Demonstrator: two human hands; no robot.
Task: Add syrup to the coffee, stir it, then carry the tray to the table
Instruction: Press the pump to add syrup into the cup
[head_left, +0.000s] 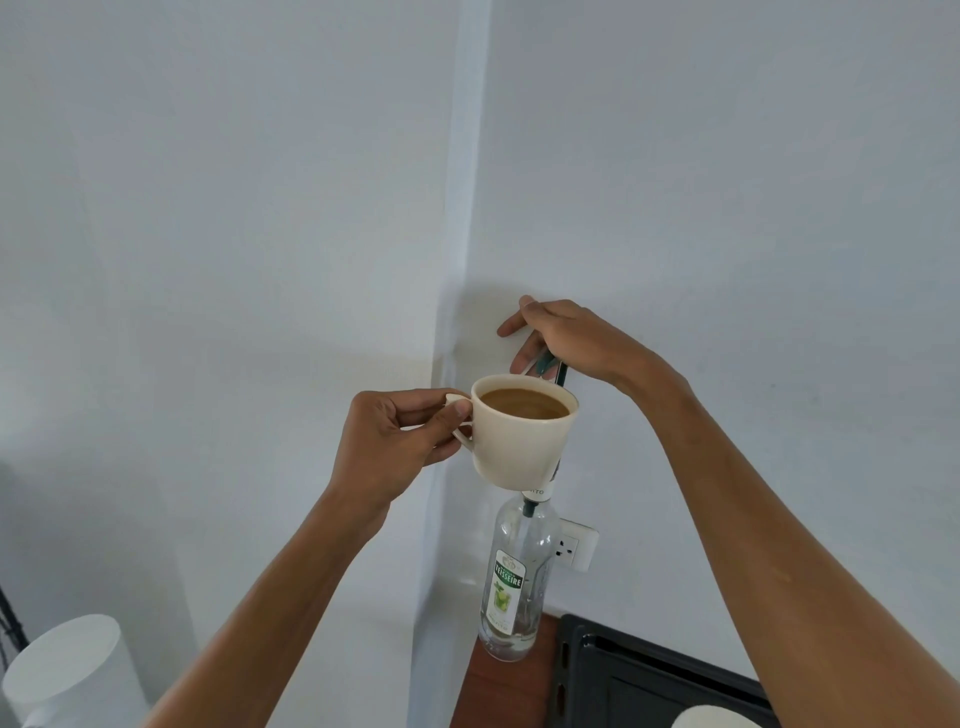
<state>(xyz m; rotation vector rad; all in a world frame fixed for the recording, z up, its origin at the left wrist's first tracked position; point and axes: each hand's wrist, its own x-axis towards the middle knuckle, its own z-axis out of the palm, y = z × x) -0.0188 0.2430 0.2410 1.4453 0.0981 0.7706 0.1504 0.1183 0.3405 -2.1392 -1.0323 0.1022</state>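
A cream cup (522, 447) full of brown coffee is held up in the air, my left hand (400, 436) pinching its handle. Just behind and above the cup, my right hand (566, 340) presses down on the dark green pump head (546, 364) of a clear glass syrup bottle (517, 582). The bottle stands upright on the brown counter against the wall, and the cup hides its neck. The pump's spout sits at the cup's far rim; no syrup stream is visible.
A black tray (639, 675) lies on the counter at the lower right, with a white rounded object (722, 718) at its near edge. A white socket (574, 545) is on the wall behind the bottle. A white cylinder (72, 670) stands at the lower left.
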